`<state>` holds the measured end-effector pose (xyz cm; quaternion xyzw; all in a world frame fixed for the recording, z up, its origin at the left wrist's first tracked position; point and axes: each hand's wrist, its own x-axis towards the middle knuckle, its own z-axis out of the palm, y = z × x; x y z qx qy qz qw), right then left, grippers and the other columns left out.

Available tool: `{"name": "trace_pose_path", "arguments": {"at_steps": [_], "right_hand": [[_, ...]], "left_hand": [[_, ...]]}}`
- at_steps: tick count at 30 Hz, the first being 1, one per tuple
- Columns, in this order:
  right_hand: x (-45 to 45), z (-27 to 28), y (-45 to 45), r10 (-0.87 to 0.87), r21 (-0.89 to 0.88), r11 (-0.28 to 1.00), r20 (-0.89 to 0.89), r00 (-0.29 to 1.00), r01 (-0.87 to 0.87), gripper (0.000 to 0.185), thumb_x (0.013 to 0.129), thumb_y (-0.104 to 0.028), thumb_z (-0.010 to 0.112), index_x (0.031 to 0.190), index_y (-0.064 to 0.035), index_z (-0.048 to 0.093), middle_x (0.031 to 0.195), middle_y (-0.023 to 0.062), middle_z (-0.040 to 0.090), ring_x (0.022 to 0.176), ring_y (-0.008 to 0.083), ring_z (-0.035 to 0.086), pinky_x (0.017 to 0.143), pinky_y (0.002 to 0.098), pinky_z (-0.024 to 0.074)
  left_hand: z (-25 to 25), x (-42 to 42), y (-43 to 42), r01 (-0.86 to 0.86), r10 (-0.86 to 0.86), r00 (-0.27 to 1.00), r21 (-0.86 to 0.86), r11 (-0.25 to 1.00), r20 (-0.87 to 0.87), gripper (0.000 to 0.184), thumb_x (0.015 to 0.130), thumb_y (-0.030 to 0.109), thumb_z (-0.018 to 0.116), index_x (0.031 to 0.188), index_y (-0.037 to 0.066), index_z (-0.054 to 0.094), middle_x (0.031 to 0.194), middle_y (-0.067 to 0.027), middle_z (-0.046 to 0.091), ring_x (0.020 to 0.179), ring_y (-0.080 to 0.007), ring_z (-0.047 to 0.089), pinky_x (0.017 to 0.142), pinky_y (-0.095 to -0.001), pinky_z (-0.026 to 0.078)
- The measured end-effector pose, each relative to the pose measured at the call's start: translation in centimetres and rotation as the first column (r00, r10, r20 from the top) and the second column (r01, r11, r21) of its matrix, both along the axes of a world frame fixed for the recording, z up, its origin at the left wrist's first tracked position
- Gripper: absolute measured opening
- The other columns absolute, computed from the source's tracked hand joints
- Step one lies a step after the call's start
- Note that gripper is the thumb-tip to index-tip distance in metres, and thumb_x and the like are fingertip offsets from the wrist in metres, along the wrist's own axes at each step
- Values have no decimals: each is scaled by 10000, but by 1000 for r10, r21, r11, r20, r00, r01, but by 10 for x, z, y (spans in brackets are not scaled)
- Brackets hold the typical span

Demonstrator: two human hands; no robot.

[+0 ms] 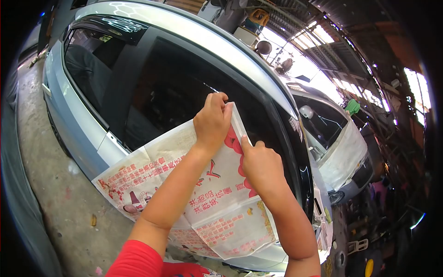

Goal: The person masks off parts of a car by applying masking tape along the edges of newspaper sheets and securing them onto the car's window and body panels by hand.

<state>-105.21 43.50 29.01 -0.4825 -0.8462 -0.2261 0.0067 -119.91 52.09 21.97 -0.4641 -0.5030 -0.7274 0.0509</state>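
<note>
Well, both hands [212, 122] [263, 168] on printed paper [221, 198]

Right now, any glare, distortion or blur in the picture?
Head view: fisheye bending curves the car roof; daylight burns out the opening behind it; the corners fall to black; the car window reads very dark; the left hand, right hand and newspaper look fairly sharp.

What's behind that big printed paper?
A car: its dark window shows above the paper, silver bodywork beside and below. Whatever lies directly behind the paper is covered, so I can't tell.
</note>
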Motion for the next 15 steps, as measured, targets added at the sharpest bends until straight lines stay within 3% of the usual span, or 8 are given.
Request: {"name": "trace_pose_path", "arguments": {"at_steps": [1, 2, 4, 7, 8, 11, 12, 15], "right_hand": [[0, 1, 1, -3, -1, 1000, -2, 1000, 3, 483, 922, -80, 569, 1400, -14, 588, 978, 242, 685, 766, 374, 745, 674, 437, 611], [0, 0, 1, -5, 0, 1000, -5, 1000, 5, 476, 926, -86, 569, 1396, -13, 591, 982, 240, 687, 769, 372, 746, 676, 435, 612], [4, -3, 2, 4, 11, 1000, -93, 996, -3, 456, 943, -88, 560, 1395, -31, 592, 991, 221, 684, 767, 386, 737, 676, 446, 605], [17, -16, -1, 87, 42, 996, -352, 932, -77, 384, 977, -130, 591, 1350, -43, 615, 987, 188, 670, 767, 388, 715, 682, 452, 582], [23, -24, -6, 126, 60, 992, -451, 884, -111, 355, 990, -150, 609, 1328, -44, 626, 982, 177, 664, 768, 385, 706, 685, 452, 572], [48, -48, -24, 304, 132, 942, -728, 614, -310, 391, 971, -117, 660, 1352, -46, 614, 966, 160, 633, 763, 374, 663, 697, 446, 543], [63, -53, -37, 265, 91, 951, -734, 625, -296, 423, 947, -115, 676, 1363, -96, 609, 952, 159, 621, 796, 365, 680, 696, 459, 548], [120, -88, -66, 302, 191, 953, -624, 720, -234, 409, 921, -91, 688, 1328, -111, 655, 921, 129, 620, 751, 321, 664, 681, 420, 552]], "left_hand": [[-9, 2, 3, -4, 4, 999, 12, 1000, -53, 160, 929, 171, 715, 1080, 120, 694, 1081, -52, 677, 890, -255, 700, 742, -393, 535], [-22, 6, 0, -39, 52, 970, 59, 997, -237, 232, 915, 183, 724, 1141, 137, 698, 1182, -61, 652, 1013, -268, 657, 831, -412, 517], [-52, 16, -17, -78, 165, 809, 175, 982, -564, 380, 887, 207, 742, 1264, 170, 704, 1384, -81, 602, 1259, -292, 573, 1010, -450, 482], [-61, 23, -36, -6, 72, 788, 109, 994, -612, 504, 876, 267, 741, 1369, 191, 667, 1572, -72, 468, 1449, -332, 373, 1192, -520, 334], [-59, 23, -39, -9, 61, 783, 88, 996, -620, 512, 880, 311, 747, 1373, 194, 668, 1582, -90, 460, 1487, -340, 342, 1231, -499, 301], [-57, 23, -43, -42, 51, 752, 29, 999, -657, 554, 870, 320, 748, 1404, 199, 656, 1619, -96, 422, 1488, -360, 332, 1238, -507, 273], [-58, 22, -42, -43, 36, 739, 6, 999, -673, 585, 881, 332, 739, 1439, 192, 632, 1631, -109, 406, 1507, -375, 306, 1242, -518, 254], [-57, 26, -44, -77, 38, 715, -25, 997, -698, 604, 902, 330, 725, 1472, 176, 600, 1651, -126, 377, 1530, -388, 271, 1247, -523, 233]]}}
